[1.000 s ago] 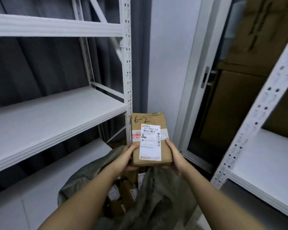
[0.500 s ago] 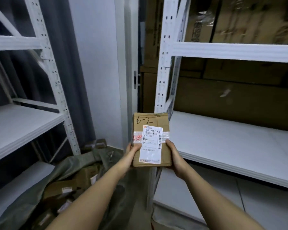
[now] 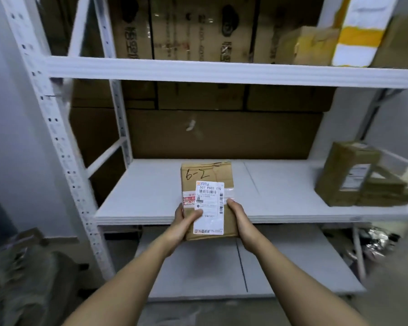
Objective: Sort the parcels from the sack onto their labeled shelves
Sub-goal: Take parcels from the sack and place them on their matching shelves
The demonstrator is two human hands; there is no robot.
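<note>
the left hand (image 3: 183, 223) and the right hand (image 3: 239, 218) are gripping, fingers curled round its near sides, the small brown cardboard parcel marked "6-2" (image 3: 207, 201) above the front edge of the white metal shelf (image 3: 151, 196) (no shelf label is showing). it is risking the wrong shelf.

Matt cardboard parcel (image 3: 207, 182), glossy paper label (image 3: 210, 208)

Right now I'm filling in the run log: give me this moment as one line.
stage: carrying | object: parcel marked 6-2 | left hand: grips lower left edge | right hand: grips lower right edge | location: in front of middle shelf, not yet placed
</note>
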